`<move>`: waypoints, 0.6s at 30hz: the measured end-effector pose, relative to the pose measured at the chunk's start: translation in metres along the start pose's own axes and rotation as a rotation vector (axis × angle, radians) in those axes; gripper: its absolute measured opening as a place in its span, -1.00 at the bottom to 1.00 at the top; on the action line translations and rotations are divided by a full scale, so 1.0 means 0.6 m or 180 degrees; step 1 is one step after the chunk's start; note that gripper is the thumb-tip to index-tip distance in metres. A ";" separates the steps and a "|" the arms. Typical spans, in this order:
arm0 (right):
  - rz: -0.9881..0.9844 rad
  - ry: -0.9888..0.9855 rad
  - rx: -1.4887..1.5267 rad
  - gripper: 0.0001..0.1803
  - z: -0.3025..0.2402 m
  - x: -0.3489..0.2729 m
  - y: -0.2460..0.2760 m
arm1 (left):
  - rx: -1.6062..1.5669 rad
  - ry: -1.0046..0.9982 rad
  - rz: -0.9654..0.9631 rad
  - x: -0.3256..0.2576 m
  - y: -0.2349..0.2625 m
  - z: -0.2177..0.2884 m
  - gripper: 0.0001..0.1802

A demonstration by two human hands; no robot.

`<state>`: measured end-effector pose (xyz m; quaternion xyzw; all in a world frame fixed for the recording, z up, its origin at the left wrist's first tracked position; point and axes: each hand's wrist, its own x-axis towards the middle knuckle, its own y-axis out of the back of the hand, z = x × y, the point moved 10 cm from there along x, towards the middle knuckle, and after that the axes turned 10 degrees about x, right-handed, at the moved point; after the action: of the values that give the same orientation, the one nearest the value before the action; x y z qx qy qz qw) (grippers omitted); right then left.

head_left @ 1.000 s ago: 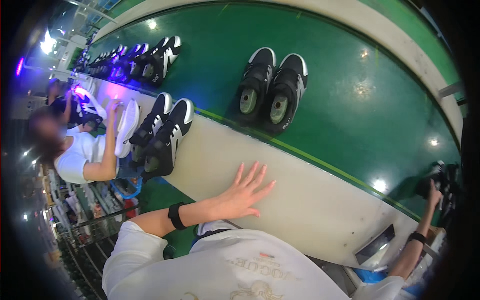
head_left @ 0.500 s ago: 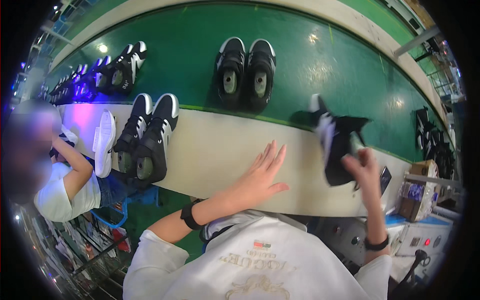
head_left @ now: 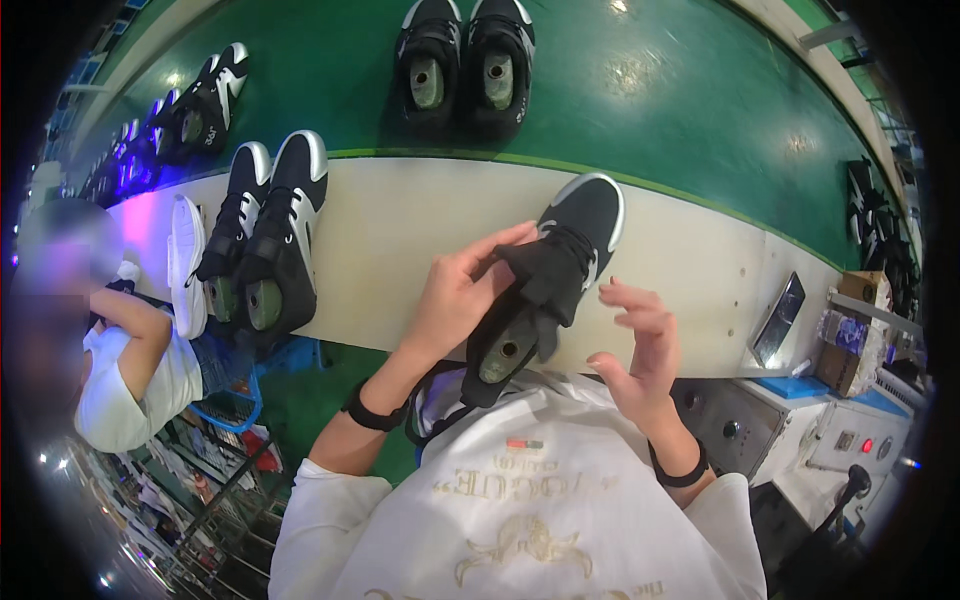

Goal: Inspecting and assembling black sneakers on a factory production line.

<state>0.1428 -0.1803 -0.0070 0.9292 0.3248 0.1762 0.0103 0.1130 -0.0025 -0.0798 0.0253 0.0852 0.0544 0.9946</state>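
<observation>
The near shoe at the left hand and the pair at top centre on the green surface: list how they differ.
The near shoe is single; the shoe pair is two side by side. The left hand touches the near shoe; none touches the pair. The near shoe points away and rightward; the pair points nearly straight away. Both are black with silver-white trim.

Pale bench (head_left: pixel 410 220) with two black shoes (head_left: pixel 275 235), white sole (head_left: pixel 186 265), flat dark slab (head_left: pixel 779 318).

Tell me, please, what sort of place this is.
Probably a shoe factory's assembly line: black sneakers holding lasts stand on a green, belt-like surface, and a white shoe sole sits beside another pair.
</observation>
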 end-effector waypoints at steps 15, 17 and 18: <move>-0.0668 0.0059 -0.0067 -0.49 0.006 0.071 -0.052 | -0.0985 0.1201 0.0613 -0.043 0.014 -0.049 -0.69; -0.0684 0.0139 0.0062 -0.53 -0.002 0.077 -0.062 | -0.0260 0.1065 0.0349 -0.065 0.009 -0.006 -0.53; -0.0699 0.0107 0.0160 -0.54 -0.002 0.079 -0.065 | 0.0158 0.0727 0.0288 -0.067 -0.005 0.028 -0.42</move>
<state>0.1533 -0.1207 0.0044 0.8849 0.4291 0.1814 0.0009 0.0768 -0.0105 -0.0568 0.0473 0.1980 0.0997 0.9740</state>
